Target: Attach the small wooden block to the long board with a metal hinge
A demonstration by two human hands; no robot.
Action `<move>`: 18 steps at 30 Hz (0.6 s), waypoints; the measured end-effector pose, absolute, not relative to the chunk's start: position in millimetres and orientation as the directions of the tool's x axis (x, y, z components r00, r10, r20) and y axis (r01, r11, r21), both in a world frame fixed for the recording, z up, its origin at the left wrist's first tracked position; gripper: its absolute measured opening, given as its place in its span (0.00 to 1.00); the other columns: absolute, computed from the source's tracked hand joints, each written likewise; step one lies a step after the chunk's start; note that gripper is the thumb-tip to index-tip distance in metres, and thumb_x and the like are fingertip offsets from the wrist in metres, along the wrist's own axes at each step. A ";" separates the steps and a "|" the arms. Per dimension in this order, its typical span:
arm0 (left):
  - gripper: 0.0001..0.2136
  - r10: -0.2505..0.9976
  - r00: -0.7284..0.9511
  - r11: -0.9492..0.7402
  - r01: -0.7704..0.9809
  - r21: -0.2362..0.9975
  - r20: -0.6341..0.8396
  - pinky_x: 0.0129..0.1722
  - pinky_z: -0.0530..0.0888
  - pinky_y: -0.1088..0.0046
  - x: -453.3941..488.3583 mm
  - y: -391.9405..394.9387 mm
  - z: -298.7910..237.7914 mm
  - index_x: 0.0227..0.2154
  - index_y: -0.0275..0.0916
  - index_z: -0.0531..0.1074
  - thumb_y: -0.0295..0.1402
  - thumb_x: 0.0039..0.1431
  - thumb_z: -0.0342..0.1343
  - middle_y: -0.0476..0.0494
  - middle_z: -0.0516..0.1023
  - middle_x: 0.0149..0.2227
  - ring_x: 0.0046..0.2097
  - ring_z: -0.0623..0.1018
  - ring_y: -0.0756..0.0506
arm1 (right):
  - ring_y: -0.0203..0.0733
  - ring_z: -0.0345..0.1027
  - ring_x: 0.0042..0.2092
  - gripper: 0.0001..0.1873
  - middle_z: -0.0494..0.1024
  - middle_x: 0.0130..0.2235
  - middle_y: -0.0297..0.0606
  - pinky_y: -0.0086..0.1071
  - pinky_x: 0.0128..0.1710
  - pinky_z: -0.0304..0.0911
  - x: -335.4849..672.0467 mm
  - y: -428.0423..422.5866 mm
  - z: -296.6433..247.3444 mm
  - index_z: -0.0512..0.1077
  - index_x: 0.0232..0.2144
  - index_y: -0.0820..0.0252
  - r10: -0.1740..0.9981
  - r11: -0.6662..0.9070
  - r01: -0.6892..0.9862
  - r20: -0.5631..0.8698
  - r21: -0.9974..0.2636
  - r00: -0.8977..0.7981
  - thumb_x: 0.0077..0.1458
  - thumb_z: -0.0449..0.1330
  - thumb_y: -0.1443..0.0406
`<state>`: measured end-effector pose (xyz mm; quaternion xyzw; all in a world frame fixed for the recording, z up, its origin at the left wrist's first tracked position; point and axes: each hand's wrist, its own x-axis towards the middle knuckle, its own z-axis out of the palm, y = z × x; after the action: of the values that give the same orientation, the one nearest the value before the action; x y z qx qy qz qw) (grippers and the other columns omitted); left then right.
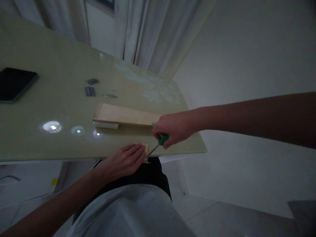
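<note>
Screwdriver [158, 144], clamped in the right hand [172, 130], is pressing at the wood block [145, 147]; the flat, open left hand [125, 159] is pinning it; hinges [90, 89] are lying loose.

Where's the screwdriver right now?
Head view: the green-handled screwdriver is in the right hand at the near edge of the table, its tip at the small wooden block under the left hand.

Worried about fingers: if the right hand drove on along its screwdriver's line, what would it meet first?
Most likely the small wooden block at the table edge, where the screwdriver held by the right hand seems to rest its tip. Fingertips of the left hand lie beside it.
</note>
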<state>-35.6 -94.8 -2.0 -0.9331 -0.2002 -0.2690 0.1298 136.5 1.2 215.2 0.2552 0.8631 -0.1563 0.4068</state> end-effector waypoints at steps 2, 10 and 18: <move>0.11 0.280 0.756 -0.932 0.362 -0.021 0.591 0.50 0.79 0.63 -40.1 -92.1 5.6 0.50 0.32 0.76 0.24 0.72 0.49 0.35 0.85 0.49 0.50 0.83 0.40 | 0.36 0.70 0.34 0.13 0.84 0.36 0.37 0.30 0.35 0.57 154.1 8.8 221.0 0.82 0.43 0.63 0.274 0.800 0.578 -0.761 -0.158 -0.588 0.56 0.71 0.63; 0.08 0.644 0.546 -0.669 0.063 0.741 0.535 0.36 0.76 0.79 -31.2 -98.0 26.8 0.45 0.42 0.77 0.37 0.68 0.63 0.52 0.85 0.36 0.35 0.83 0.52 | 0.37 0.77 0.39 0.21 0.87 0.41 0.41 0.29 0.41 0.65 235.0 38.6 211.4 0.84 0.45 0.63 0.241 0.487 0.681 -0.665 -0.547 -0.707 0.58 0.69 0.53; 0.05 0.732 0.624 -0.309 -0.055 0.949 0.275 0.36 0.75 0.83 -18.9 -94.8 33.4 0.43 0.43 0.80 0.34 0.66 0.65 0.53 0.85 0.36 0.37 0.84 0.52 | 0.40 0.79 0.42 0.21 0.87 0.42 0.42 0.31 0.44 0.68 271.3 24.6 181.5 0.84 0.46 0.59 0.285 0.243 0.705 -0.645 -0.666 -0.709 0.53 0.73 0.54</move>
<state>-18.9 -94.8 33.4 -0.7221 -0.2342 -0.3650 -0.5390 271.3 24.6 181.5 0.3246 0.7625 -0.5224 0.2008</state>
